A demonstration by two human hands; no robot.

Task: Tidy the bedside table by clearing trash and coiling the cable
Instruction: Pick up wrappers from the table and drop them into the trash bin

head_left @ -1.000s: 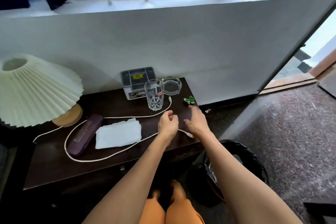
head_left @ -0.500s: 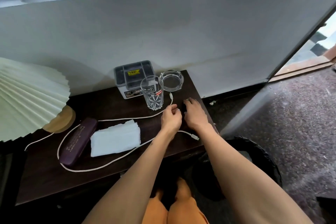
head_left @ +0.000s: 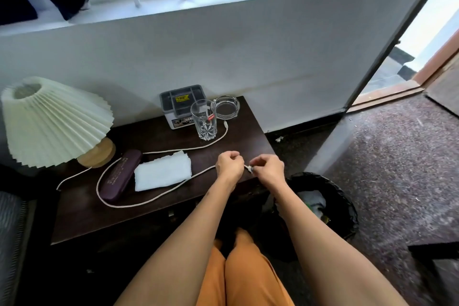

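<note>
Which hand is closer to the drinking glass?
Left. The left hand sits just in front of the drinking glass; the right hand is farther off to the right.

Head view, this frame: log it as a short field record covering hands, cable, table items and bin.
left hand: closed on the cable near its end
right hand: fingers pinching the connector
cable: white, uncoiled, looped around the glasses case and tissue
far cable end: beside the drinking glass
table: also holds lamp, grey box, glass ashtray
bin: on the floor right of the table, trash inside
</note>
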